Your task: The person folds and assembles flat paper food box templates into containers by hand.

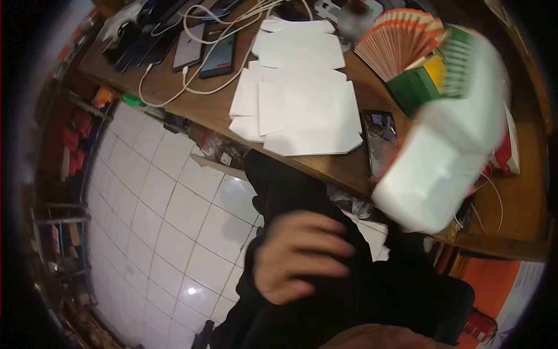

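My left hand (302, 256) hovers over my dark clothing, blurred, its fingers bent a little and apart with nothing in them. A white lidded foam food box (433, 180), opened out at its hinge, is held up at the table's right side and smeared by motion. My right sleeve (407, 247) leads up behind it; my right hand is mostly hidden there, seemingly gripping the box. Flat white cardboard box blanks (308, 107) lie overlapping at the table's front edge. Between them and the foam box lies a dark phone or picture card (381, 136).
Phones (218, 55) with tangled white cables (168, 99) lie at the back left of the wooden table (203, 104). A fanned stack of orange, green and yellow printed cards (401, 46) is at the back right. White floor tiles (168, 203) and shelves (64, 232) are at left.
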Available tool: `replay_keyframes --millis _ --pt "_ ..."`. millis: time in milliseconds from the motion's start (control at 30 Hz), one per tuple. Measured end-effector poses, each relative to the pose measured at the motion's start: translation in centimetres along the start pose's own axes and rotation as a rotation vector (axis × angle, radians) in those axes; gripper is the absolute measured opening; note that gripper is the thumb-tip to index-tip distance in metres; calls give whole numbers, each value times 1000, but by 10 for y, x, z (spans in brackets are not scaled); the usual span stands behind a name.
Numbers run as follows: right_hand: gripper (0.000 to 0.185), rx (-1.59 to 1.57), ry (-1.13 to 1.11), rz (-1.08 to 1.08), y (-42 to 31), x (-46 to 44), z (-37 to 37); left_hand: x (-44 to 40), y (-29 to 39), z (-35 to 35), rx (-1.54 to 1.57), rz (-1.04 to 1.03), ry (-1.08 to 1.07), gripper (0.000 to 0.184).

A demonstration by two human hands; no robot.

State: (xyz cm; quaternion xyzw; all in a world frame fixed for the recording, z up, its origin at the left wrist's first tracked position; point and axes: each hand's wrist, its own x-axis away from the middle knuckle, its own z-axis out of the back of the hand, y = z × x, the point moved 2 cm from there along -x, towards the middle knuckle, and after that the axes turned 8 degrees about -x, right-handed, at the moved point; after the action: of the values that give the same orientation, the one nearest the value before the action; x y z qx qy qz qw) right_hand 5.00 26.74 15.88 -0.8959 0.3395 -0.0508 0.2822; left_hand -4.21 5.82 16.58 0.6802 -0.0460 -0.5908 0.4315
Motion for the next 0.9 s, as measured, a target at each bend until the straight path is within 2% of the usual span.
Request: replay_keyframes --millis 33,67,100,133,167,233,267,333,367,433,567,667,700,767,800,833,900 --pt "68 105 113 314 -36 -8 -3 -19 5 -16 271 -39 -289 28" --pt "66 269 221 524 -69 -19 -7 -31 13 -40 364 -109 -258 25" --pt "64 567 273 570 -108 -34 22 -44 19 -63 451 -181 -224 26" --pt "62 987 277 588 -123 -50 21 -58 31 -73 505 -278 -290 23" --pt "67 1497 151 705 -127 -67 2 -71 42 -83 563 -371 -363 24" --pt "72 1911 -131 565 -148 -107 8 -84 57 -98 590 -457 -415 23" --pt "72 1919 -157 555 -151 -122 3 -86 62 -104 596 -470 -419 23" --pt "77 2280 -128 325 -150 -153 -2 -86 60 -110 604 -474 -402 22" --pt "77 2284 -132 320 -151 -169 -1 -85 60 -112 604 -469 -394 22" --pt "87 2357 -259 -11 -146 -200 8 -85 55 -115 607 -455 -385 22" --pt "93 2330 -298 -160 -113 -219 23 -84 52 -118 610 -432 -377 21" --pt "85 2401 -247 240 -106 -210 41 -82 49 -119 625 -408 -368 20" --pt "85 2405 -239 234 -102 -203 45 -81 48 -120 628 -405 -367 19" --pt "82 2336 -354 726 -93 -176 41 -81 48 -122 639 -401 -363 19" --pt "65 2515 -180 761 -88 -163 37 -80 47 -122 640 -402 -361 19" --pt "65 2514 -177 752 -81 -145 34 -80 47 -123 642 -395 -364 18" --pt "50 2216 -390 881 -65 -109 22 -80 45 -124 641 -389 -363 18"
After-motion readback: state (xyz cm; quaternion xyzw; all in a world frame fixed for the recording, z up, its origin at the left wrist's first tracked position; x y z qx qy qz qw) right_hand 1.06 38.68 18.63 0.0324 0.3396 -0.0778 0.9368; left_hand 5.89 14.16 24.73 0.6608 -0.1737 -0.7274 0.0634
